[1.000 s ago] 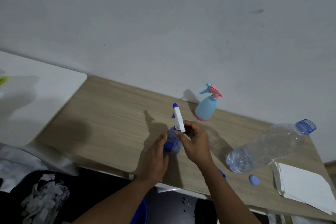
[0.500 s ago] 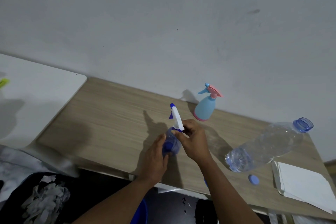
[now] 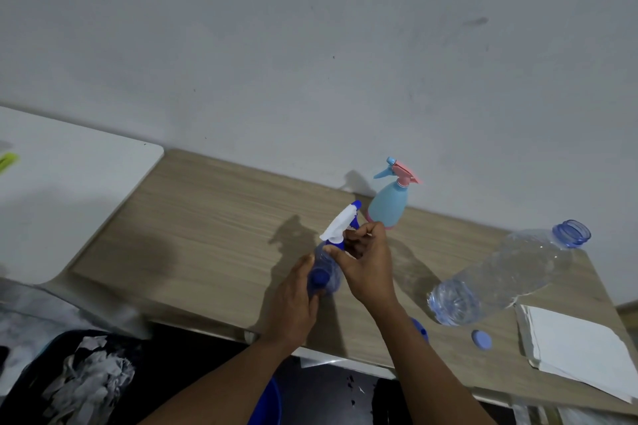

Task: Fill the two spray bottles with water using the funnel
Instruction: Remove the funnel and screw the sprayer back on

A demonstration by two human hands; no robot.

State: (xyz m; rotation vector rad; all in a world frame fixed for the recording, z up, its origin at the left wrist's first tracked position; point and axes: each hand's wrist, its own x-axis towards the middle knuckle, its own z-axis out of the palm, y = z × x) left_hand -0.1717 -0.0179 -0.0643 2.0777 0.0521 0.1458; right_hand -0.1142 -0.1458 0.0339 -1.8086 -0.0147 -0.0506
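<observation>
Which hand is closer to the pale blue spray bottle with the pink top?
Right. The right hand holds the white spray head in front of the pale blue spray bottle; the left hand grips the clear bottle, nearer the person.

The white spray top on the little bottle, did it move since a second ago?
Yes. The white spray top has swung from nearly upright to leaning right, as the right hand twists it with its fingers at the blue collar. The left hand still grips the little bottle. The light blue spray bottle, the big clear bottle and the loose cap stayed put.
</observation>
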